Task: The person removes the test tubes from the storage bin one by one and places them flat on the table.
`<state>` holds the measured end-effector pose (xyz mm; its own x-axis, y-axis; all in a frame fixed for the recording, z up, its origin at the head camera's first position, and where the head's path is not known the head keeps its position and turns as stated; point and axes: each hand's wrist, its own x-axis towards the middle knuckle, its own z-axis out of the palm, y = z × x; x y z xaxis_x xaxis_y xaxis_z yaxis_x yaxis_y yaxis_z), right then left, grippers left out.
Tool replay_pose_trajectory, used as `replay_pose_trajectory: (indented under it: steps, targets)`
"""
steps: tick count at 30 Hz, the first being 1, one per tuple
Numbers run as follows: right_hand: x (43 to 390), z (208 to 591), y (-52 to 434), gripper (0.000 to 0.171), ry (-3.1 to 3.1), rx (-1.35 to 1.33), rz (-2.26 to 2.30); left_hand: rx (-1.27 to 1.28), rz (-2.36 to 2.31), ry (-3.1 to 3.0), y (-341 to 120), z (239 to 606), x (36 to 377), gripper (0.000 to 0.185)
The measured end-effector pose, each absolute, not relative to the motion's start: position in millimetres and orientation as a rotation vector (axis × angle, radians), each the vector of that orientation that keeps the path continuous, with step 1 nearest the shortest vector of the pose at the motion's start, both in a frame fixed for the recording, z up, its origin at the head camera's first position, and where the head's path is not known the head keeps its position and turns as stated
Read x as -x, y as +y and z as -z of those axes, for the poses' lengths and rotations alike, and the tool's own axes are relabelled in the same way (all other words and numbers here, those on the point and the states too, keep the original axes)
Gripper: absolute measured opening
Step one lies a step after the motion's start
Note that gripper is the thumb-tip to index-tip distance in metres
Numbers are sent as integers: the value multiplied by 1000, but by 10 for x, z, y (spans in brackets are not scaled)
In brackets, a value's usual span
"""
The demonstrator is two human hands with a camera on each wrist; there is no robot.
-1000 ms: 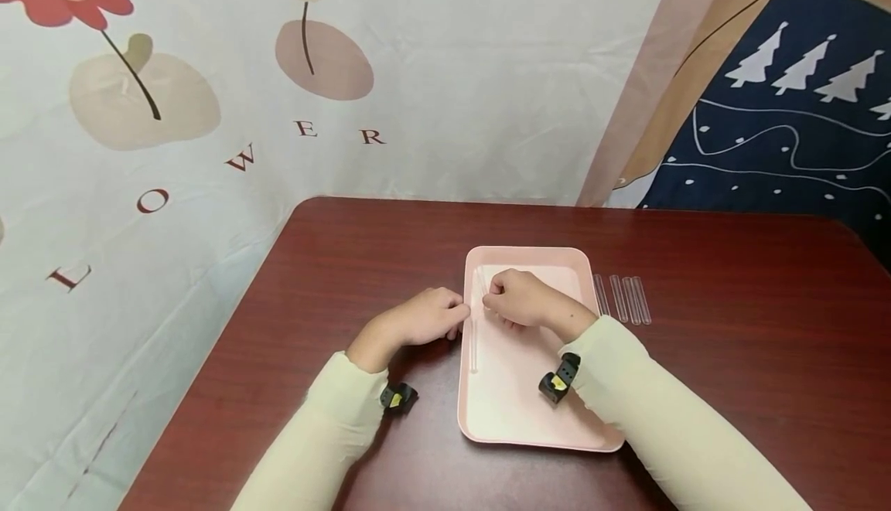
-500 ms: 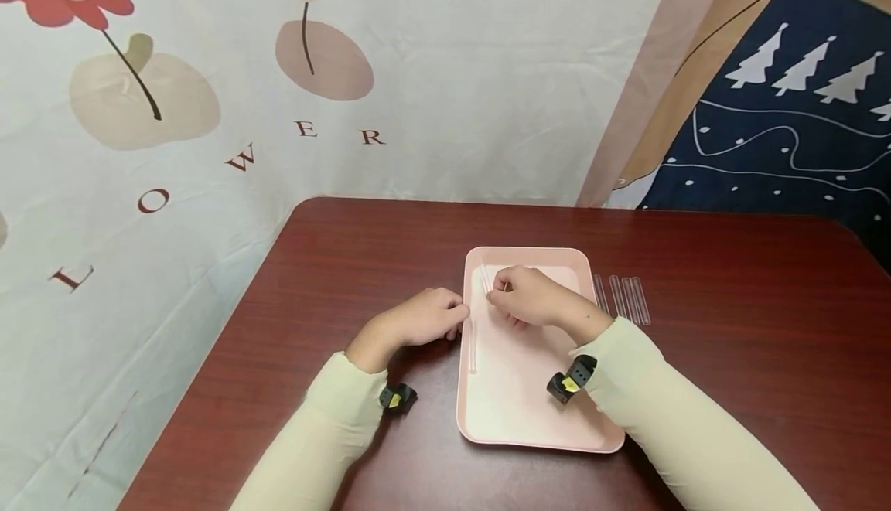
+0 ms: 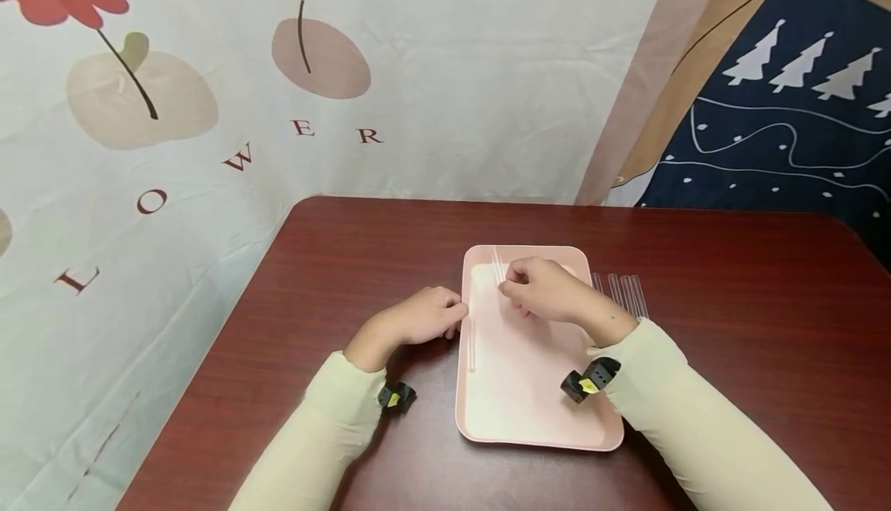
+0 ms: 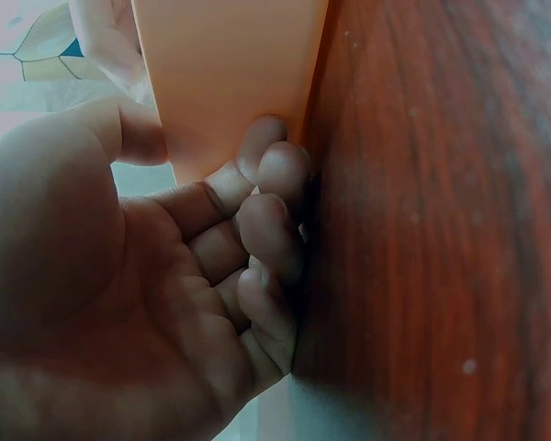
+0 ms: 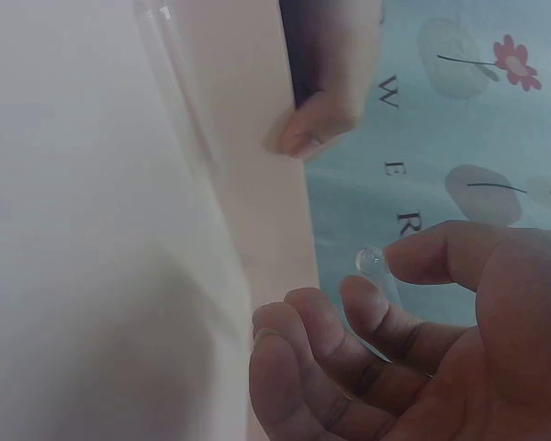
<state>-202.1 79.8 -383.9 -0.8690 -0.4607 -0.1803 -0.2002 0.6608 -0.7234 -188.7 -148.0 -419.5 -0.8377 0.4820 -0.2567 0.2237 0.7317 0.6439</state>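
Observation:
My right hand (image 3: 546,291) is over the far part of a pink tray (image 3: 536,410), pinching a clear test tube (image 3: 497,265) between thumb and index finger. In the right wrist view the rounded end of that tube (image 5: 371,261) shows at the fingertips, the other fingers loosely curled. At the tray's left side, my left hand (image 3: 425,316) grips the edge, thumb over the rim and fingers against the outer wall, as the left wrist view shows. Another clear test tube (image 3: 472,349) lies lengthwise inside the tray along its left wall.
Several more clear test tubes (image 3: 631,294) lie side by side on the dark red wooden table (image 3: 752,302), just right of the tray and partly behind my right forearm. A printed cloth (image 3: 473,93) hangs behind the table's far edge.
My right hand has moved right and slightly away from me, lifting the pinched test tube from the tray's left side toward its far edge. The left hand stays on the rim.

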Motion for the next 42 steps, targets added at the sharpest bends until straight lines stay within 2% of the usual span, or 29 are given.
replay_pose_trajectory:
  steps: [22, 42]
  targets:
    - [1837, 3591, 1033, 17, 2542, 588, 1247, -566, -837, 2552, -1490, 4213, 1896, 37]
    - [1657, 3464, 1364, 13, 2591, 506, 1176, -547, -852, 2535, -1490, 4211, 1897, 37]
